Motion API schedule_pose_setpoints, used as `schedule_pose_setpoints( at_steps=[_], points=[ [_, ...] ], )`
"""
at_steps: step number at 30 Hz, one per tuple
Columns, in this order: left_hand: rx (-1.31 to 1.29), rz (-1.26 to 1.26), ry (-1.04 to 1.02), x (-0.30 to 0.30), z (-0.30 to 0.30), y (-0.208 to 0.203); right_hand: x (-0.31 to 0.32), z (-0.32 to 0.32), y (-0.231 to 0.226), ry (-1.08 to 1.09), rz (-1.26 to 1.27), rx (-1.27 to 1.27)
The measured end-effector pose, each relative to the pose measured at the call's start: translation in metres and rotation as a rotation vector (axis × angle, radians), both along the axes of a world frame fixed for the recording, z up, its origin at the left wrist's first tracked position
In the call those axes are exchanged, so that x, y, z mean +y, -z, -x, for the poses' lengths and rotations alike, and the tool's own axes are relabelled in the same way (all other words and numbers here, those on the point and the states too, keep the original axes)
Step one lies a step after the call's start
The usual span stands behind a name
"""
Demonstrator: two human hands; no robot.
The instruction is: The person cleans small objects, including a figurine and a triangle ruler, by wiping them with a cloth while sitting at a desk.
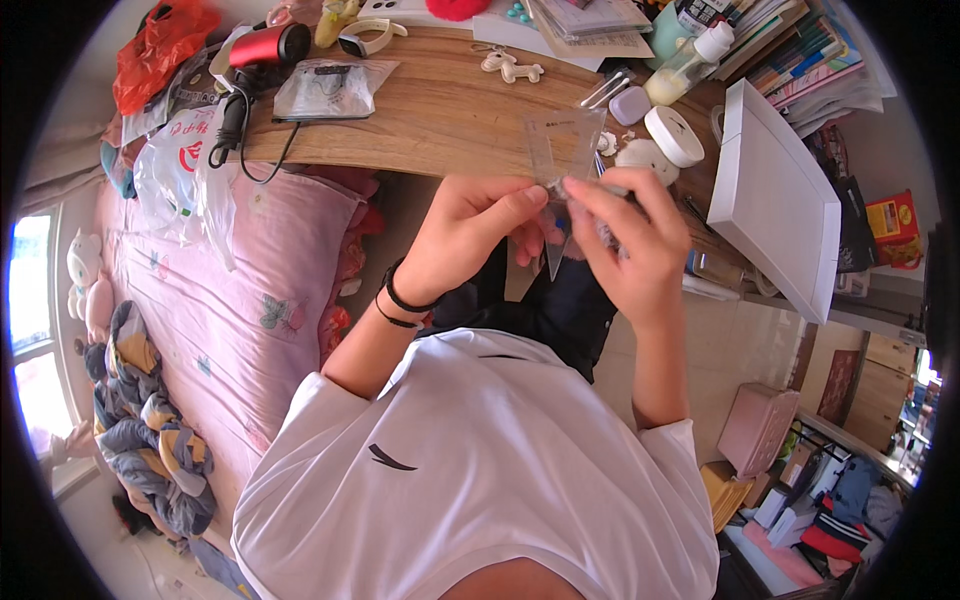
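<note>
A clear plastic set square (562,160) is held up between both hands, just above the near edge of the wooden desk (420,120), approx. mid-frame. The left hand (470,235) is closed round its lower left part, thumb laid across toward the centre. The right hand (630,235) is closed too, fingers pinched at the lower right edge; a small blue item seems to be tucked there, but it is too blurred to be identified. The set square is judged light, thin, stiff and smooth, prob. slippery and liable to snap if bent; it is best gripped flat near its edges, w/ both sides supported. A red hair dryer (268,46) is seen far left on the desk, a white box (775,195) at right.
</note>
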State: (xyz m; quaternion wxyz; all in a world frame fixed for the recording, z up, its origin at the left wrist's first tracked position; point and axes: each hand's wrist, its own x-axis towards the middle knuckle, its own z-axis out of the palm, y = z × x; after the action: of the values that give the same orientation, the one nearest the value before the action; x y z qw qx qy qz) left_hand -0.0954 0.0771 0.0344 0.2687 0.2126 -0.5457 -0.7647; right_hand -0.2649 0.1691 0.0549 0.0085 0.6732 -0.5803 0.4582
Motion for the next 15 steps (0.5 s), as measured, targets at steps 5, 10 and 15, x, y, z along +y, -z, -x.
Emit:
schedule_pose_setpoints(
  at_steps=[5,10,15],
  points=[
    [-0.075,0.078,-0.081,0.002,0.001,0.002,0.005,0.001,0.005,-0.246,-0.034,0.123],
    [-0.071,0.115,-0.008,0.0,0.001,0.0,0.001,0.005,0.002,-0.052,-0.007,0.099],
    [-0.088,0.024,-0.089,-0.004,-0.001,0.002,0.007,-0.009,0.012,-0.396,-0.043,0.188]
  ],
)
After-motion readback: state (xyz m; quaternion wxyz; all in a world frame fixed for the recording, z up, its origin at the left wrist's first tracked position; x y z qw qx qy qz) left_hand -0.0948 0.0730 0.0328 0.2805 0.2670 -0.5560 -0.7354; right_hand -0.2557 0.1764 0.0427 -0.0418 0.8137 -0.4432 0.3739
